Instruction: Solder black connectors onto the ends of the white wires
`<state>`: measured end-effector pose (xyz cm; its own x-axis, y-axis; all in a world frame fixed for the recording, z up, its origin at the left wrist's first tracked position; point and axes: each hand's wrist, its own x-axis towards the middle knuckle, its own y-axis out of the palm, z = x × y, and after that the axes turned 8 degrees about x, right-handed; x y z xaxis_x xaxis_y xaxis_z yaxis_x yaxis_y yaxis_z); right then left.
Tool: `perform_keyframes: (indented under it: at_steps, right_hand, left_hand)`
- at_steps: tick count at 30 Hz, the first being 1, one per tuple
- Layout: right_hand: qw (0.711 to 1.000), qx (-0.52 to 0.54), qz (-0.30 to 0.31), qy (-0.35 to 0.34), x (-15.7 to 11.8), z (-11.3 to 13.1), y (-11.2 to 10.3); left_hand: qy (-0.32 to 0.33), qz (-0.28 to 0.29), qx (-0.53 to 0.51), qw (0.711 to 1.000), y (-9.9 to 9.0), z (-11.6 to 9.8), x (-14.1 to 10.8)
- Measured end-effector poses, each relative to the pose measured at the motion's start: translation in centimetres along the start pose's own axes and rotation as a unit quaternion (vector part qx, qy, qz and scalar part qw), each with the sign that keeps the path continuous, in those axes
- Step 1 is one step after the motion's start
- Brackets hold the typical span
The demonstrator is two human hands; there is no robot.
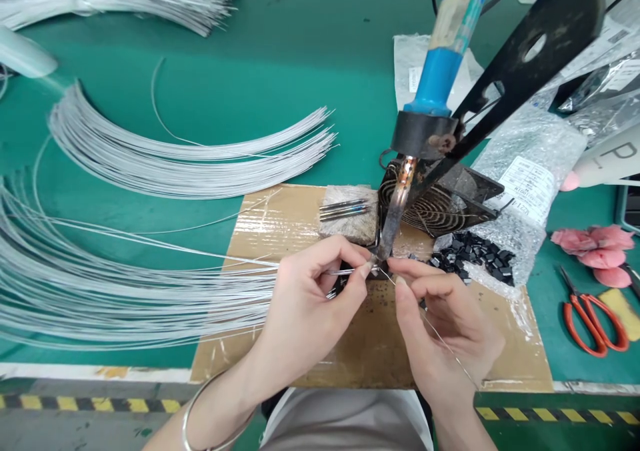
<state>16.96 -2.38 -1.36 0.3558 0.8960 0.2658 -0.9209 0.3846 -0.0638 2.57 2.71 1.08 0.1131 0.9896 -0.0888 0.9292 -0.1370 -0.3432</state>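
My left hand (313, 304) pinches a thin white wire (240, 259) between thumb and fingertips, its end under the iron tip. Thumb and forefinger of my right hand (445, 331) close on a fine strand of solder wire (443, 339), which slants up to the same spot and trails down over the palm. Between both hands points the tip of a blue-handled soldering iron (443, 71), held at a slant by a black metal bracket (535, 57). Exactly what meets at the tip is partly hidden by my fingers. More white wires (190, 297) lie beneath and left of my left hand.
Bundles of white wire (185, 161) cover the left side. On the cardboard (375, 344) sit a pad with spare tips (345, 209) and small black connectors (480, 254). A dark fan (440, 201) stands behind; bubble-wrap (535, 151) and red-handled scissors (595, 324) lie right.
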Motion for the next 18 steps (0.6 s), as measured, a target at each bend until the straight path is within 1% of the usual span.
perform_keyframes:
  at_steps: [5, 11, 14, 18]
  right_hand:
    - [1.0, 0.001, 0.001, -0.008, 0.0, -0.18, 0.02]
    - [1.0, -0.005, -0.011, -0.003, -0.05, -0.06, 0.28]
    - [1.0, -0.002, -0.004, -0.01, -0.04, 0.0, 0.23]
    - [1.0, 0.0, 0.004, 0.011, -0.05, 0.29, 0.12]
  left_hand:
    - [0.001, 0.001, -0.003, 1.0, 0.0, -0.07, -0.04]
    - [-0.002, 0.003, -0.008, 1.0, -0.04, -0.11, -0.05]
    - [0.004, 0.0, -0.004, 1.0, -0.05, -0.14, -0.01]
    - [0.002, -0.008, 0.004, 1.0, -0.06, -0.13, -0.13]
